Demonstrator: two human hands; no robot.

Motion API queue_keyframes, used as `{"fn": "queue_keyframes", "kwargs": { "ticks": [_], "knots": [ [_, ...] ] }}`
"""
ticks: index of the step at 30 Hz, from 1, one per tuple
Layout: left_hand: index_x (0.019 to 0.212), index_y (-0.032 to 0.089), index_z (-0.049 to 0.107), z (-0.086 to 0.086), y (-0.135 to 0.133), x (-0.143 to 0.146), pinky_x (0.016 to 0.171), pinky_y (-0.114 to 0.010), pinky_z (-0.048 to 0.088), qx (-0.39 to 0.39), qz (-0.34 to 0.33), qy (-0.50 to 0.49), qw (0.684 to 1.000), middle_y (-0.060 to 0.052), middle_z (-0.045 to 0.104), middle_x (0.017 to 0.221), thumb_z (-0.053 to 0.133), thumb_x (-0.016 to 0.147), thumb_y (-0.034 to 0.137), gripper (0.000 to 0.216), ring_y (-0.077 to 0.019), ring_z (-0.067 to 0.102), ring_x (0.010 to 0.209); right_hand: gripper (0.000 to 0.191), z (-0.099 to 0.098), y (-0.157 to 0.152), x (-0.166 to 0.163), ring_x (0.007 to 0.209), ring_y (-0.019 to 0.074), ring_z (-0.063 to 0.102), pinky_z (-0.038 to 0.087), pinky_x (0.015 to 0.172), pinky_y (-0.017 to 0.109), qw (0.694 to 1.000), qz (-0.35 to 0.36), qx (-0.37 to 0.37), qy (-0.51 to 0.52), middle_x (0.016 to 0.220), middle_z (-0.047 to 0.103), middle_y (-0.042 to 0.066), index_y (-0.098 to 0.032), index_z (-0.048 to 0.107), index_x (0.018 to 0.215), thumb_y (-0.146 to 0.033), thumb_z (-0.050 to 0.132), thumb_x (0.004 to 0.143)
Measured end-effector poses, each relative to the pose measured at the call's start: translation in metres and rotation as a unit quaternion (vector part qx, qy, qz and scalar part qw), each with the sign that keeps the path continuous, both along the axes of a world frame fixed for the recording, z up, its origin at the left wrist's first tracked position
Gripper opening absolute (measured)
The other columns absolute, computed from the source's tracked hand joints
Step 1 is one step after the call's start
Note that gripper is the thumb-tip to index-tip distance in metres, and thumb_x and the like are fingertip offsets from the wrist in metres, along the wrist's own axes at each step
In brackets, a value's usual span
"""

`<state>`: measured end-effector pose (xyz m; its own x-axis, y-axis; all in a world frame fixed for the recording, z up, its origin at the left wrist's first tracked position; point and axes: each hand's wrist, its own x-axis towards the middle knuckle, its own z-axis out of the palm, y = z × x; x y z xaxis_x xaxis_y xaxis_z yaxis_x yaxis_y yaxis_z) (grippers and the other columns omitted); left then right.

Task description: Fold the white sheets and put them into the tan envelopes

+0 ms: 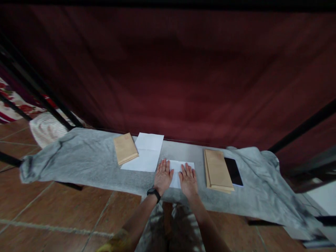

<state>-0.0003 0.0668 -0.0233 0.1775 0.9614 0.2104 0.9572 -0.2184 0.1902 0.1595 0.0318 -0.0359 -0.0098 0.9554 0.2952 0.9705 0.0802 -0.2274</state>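
Both my hands lie flat, fingers stretched out, on a small folded white paper point(176, 168) on the grey cloth-covered bench point(86, 161). My left hand point(162, 176), with a black watch on the wrist, presses the paper's left edge. My right hand point(188, 179) covers its lower right part. Neither hand grips anything.
A larger white sheet point(145, 154) lies to the left, with a small stack of brown envelopes point(125, 148) on its corner. To the right sit a bigger stack of brown envelopes point(216, 169) and a dark phone point(233, 170). A dark red curtain point(168, 77) hangs behind; tiled floor below.
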Motion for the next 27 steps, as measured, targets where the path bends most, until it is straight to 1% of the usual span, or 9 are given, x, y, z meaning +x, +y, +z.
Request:
{"fn": "queue_keyframes", "kwargs": {
  "ticks": [4, 6, 8, 10, 13, 15, 20, 24, 27],
  "knots": [
    [0.152, 0.008, 0.036, 0.000, 0.000, -0.002, 0.122, -0.050, 0.023, 0.009, -0.002, -0.004, 1.000, -0.018, 0.035, 0.158, 0.034, 0.099, 0.039, 0.061, -0.0290, 0.026, 0.149, 0.053, -0.006, -0.003, 0.018, 0.143, 0.0275, 0.039, 0.024, 0.118, 0.048, 0.999, -0.029, 0.013, -0.002, 0.158, 0.034, 0.016, -0.013, 0.040, 0.151, -0.035, 0.029, 0.104],
    [0.152, 0.009, 0.035, 0.001, -0.001, 0.000, 0.122, -0.052, 0.022, 0.017, -0.008, -0.007, 1.000, -0.017, 0.037, 0.157, 0.033, 0.100, 0.039, 0.061, -0.0291, 0.026, 0.149, 0.053, -0.008, -0.004, 0.021, 0.143, 0.0277, 0.038, 0.023, 0.119, 0.048, 0.999, -0.033, 0.017, 0.005, 0.158, 0.034, 0.016, -0.013, 0.039, 0.151, -0.036, 0.030, 0.104],
    [0.152, 0.009, 0.036, 0.001, -0.002, 0.005, 0.122, -0.051, 0.022, 0.019, -0.022, -0.011, 1.000, -0.017, 0.039, 0.156, 0.031, 0.100, 0.039, 0.060, -0.0281, 0.027, 0.149, 0.053, -0.008, -0.005, 0.021, 0.144, 0.0277, 0.037, 0.023, 0.119, 0.049, 0.999, -0.034, 0.018, 0.013, 0.158, 0.034, 0.015, -0.013, 0.038, 0.152, -0.036, 0.031, 0.104],
    [0.151, 0.010, 0.037, 0.001, -0.003, 0.016, 0.122, -0.048, 0.023, 0.010, -0.058, -0.012, 0.998, -0.016, 0.040, 0.156, 0.028, 0.101, 0.038, 0.058, -0.0258, 0.029, 0.149, 0.054, -0.008, -0.004, 0.020, 0.145, 0.0278, 0.036, 0.023, 0.119, 0.049, 0.999, -0.033, 0.016, 0.015, 0.158, 0.034, 0.015, -0.013, 0.037, 0.152, -0.036, 0.031, 0.104],
    [0.151, 0.011, 0.038, -0.001, -0.004, 0.034, 0.122, -0.045, 0.025, -0.011, -0.131, -0.010, 0.991, -0.013, 0.040, 0.157, 0.026, 0.102, 0.037, 0.056, -0.0232, 0.030, 0.148, 0.052, -0.005, -0.004, 0.020, 0.145, 0.0282, 0.035, 0.023, 0.118, 0.050, 0.999, -0.035, 0.014, 0.011, 0.159, 0.033, 0.014, -0.014, 0.039, 0.151, -0.034, 0.031, 0.104],
    [0.151, 0.011, 0.038, -0.001, 0.000, 0.043, 0.122, -0.045, 0.024, -0.018, -0.152, -0.008, 0.988, -0.012, 0.037, 0.158, 0.026, 0.102, 0.034, 0.055, -0.0226, 0.029, 0.149, 0.051, -0.003, -0.004, 0.020, 0.145, 0.0285, 0.036, 0.023, 0.118, 0.050, 0.999, -0.036, 0.016, 0.009, 0.159, 0.033, 0.014, -0.015, 0.041, 0.150, -0.032, 0.030, 0.104],
    [0.152, 0.012, 0.036, 0.003, 0.019, 0.047, 0.123, -0.045, 0.021, -0.015, -0.153, -0.007, 0.988, -0.012, 0.034, 0.159, 0.027, 0.102, 0.034, 0.055, -0.0216, 0.027, 0.149, 0.050, 0.001, -0.006, 0.021, 0.143, 0.0295, 0.039, 0.024, 0.118, 0.050, 0.999, -0.029, 0.028, 0.012, 0.157, 0.036, 0.015, -0.012, 0.042, 0.149, -0.030, 0.032, 0.103],
    [0.152, 0.013, 0.036, 0.005, 0.037, 0.043, 0.123, -0.045, 0.020, -0.017, -0.134, -0.012, 0.991, -0.011, 0.035, 0.159, 0.027, 0.102, 0.036, 0.056, -0.0222, 0.028, 0.149, 0.050, 0.002, -0.006, 0.021, 0.143, 0.0299, 0.039, 0.025, 0.117, 0.052, 0.999, -0.029, 0.028, 0.015, 0.157, 0.037, 0.015, -0.013, 0.042, 0.150, -0.029, 0.032, 0.103],
    [0.152, 0.014, 0.036, 0.004, 0.047, 0.041, 0.123, -0.045, 0.020, -0.023, -0.109, -0.016, 0.994, -0.011, 0.037, 0.158, 0.029, 0.101, 0.035, 0.056, -0.0226, 0.028, 0.149, 0.051, 0.002, -0.006, 0.021, 0.143, 0.0297, 0.038, 0.025, 0.118, 0.051, 0.999, -0.032, 0.021, 0.019, 0.157, 0.037, 0.015, -0.014, 0.041, 0.150, -0.029, 0.033, 0.103]
  ]
}}
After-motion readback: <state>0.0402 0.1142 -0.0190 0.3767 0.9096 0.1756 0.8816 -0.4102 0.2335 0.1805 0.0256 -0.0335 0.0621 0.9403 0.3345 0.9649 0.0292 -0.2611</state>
